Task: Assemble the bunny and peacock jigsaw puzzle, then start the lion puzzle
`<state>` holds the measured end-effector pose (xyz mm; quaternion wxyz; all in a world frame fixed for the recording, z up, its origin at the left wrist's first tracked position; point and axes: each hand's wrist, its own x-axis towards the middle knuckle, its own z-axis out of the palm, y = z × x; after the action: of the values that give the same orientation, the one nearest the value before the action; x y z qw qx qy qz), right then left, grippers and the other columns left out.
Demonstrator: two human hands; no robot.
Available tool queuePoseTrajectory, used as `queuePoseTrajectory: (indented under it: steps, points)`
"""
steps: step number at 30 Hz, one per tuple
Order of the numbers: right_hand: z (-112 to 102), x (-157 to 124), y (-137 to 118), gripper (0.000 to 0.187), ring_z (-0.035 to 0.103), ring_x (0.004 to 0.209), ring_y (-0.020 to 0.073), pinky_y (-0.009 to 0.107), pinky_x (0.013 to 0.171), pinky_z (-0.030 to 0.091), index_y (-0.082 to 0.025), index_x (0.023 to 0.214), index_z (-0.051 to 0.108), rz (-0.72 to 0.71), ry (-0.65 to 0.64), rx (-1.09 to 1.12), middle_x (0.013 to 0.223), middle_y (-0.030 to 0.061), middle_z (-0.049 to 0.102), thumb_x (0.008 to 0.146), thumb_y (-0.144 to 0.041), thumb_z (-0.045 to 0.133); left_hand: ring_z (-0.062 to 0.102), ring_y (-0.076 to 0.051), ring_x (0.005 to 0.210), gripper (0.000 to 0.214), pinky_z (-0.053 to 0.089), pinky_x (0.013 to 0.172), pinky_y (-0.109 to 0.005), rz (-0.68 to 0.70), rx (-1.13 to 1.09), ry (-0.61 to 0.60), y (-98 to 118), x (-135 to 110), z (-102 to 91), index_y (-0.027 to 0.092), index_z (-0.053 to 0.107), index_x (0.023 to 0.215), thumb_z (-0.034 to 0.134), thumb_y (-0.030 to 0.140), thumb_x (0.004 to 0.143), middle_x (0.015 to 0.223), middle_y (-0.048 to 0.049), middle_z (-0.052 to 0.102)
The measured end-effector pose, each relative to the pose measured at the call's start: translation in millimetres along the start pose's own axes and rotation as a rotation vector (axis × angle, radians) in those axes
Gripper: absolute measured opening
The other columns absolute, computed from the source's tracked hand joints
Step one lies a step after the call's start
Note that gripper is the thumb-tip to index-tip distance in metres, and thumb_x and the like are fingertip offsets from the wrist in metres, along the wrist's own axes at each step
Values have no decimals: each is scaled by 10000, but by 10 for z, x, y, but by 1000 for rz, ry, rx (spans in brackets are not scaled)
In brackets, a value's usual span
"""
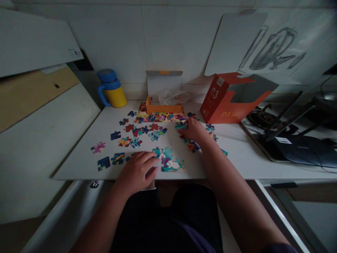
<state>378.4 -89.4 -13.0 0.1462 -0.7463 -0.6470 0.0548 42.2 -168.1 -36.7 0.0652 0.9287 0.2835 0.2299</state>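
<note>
Near the front edge of the white table, several joined jigsaw pieces (172, 163) show white rabbits on teal. My left hand (139, 170) rests just left of them, palm down, its fingers loosely spread with fingertips at their left edge. Farther back, my right hand (193, 130) reaches to a teal puzzle piece (180, 125) and has its thumb and fingers around the piece's right side. Under the right hand and wrist lie more pieces, partly hidden, among them a dark one with orange (193, 146). Loose pieces are scattered left of centre, including a pink one (98, 147) and a dark blue one (103, 163).
An open orange box (163, 108) with clear plastic stands on a colourful picture sheet (142, 117) at the back. Left of it is a blue and yellow jug (116, 95). A red-orange carton (218, 102) stands at back right, beside a gas stove (263, 117) and a black device (297, 149).
</note>
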Motion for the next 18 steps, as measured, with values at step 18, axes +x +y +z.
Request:
queuePoseTrajectory:
  steps: [18]
  points:
    - [-131, -392, -49, 364, 612, 637, 140, 255, 576, 448, -217, 1026, 700, -237, -533, 814, 777, -10, 703, 844, -517, 794, 680, -306, 1214, 245, 576, 1054, -549, 4, 23, -3, 37, 23, -27, 235, 719, 1263, 651, 233, 1028, 1336, -111, 730]
